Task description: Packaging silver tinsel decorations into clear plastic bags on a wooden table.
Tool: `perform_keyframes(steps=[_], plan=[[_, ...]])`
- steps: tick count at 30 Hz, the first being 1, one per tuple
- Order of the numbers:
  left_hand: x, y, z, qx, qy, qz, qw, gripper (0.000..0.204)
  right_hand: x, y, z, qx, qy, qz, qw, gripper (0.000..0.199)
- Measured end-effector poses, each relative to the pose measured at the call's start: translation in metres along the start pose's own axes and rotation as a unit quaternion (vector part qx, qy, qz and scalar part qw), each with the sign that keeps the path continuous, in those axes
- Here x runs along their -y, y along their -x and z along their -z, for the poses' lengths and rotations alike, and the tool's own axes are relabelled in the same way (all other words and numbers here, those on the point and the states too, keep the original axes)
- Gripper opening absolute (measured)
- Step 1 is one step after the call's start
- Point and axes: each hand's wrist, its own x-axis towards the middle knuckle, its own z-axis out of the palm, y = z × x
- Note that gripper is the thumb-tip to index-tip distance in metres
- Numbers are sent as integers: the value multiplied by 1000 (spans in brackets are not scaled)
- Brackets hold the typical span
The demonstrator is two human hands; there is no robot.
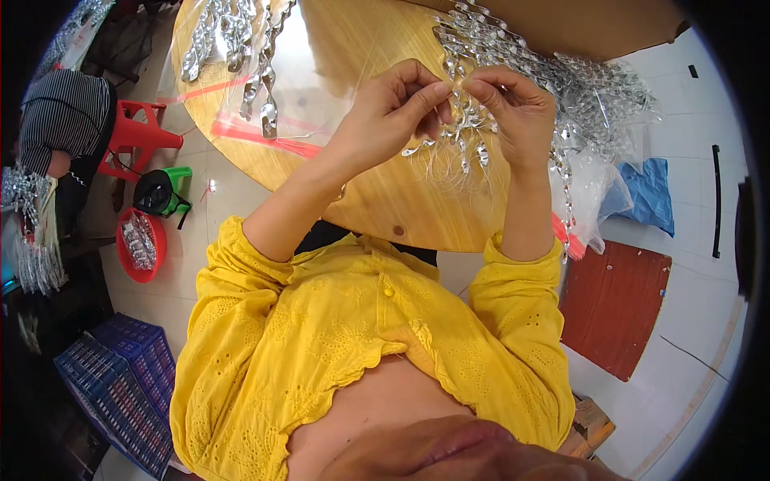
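Observation:
Over the round wooden table [385,200], my left hand [397,112] and my right hand [517,112] meet nearly fingertip to fingertip. Each has thumb and index finger pinched together; what sits in the pinch is too fine to make out. Just beneath and between them lie shiny silver twisted strips [468,116], with thin clear threads [461,170] trailing toward me. A large heap of similar silver strips [597,92] spreads beyond my right hand. More twisted strips [269,88] rest on clear plastic bags with red edges [265,135] at the table's left.
A brown cardboard box [577,24] stands at the far right. Right of the table are a blue bag [648,196] and a red-brown board [616,309]. On the left are a red stool [140,136], a red basin [128,268], blue crates [120,385] and another person in a striped top [68,112].

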Motion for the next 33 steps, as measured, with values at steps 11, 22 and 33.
perform_keyframes(steps=[11, 22, 33], plan=[[-2, -3, -2, 58, 59, -22, 996, 19, 6, -6, -8, 72, -93, 38, 992, 9], [26, 8, 32, 67, 126, 69, 987, 12, -14, -11, -8, -103, -38, 150, 983, 32], [34, 22, 19, -89, -211, -202, 952, 25, -20, 37, -46, -28, -64, 119, 990, 32]])
